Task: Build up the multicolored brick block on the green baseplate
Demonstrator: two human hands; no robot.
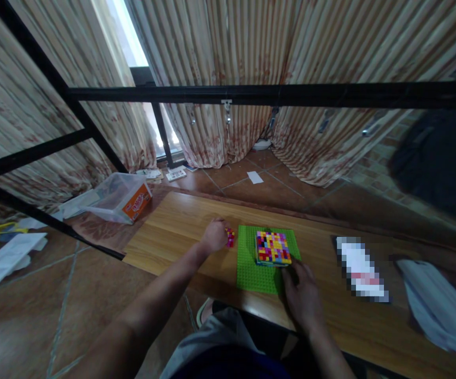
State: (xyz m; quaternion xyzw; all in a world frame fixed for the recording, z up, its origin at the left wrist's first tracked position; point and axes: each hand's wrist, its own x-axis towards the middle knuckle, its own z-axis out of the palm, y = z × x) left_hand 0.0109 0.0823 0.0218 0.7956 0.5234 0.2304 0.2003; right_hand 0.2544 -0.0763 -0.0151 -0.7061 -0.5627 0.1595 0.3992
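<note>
A green baseplate (251, 263) lies on the wooden table (172, 231). On its right half stands a square block of many-coloured bricks (273, 247). My left hand (214, 235) is curled at the plate's left edge and pinches a small clump of red and yellow bricks (230, 237). My right hand (301, 295) rests on the plate's near right corner, its fingers pressed against the base of the coloured block.
A blurred white item (362, 271) and a pale cloth (436, 308) lie at the table's right. A clear plastic box with an orange label (123, 197) sits on the floor at left. Black metal frame bars (251, 95) cross in front of curtains.
</note>
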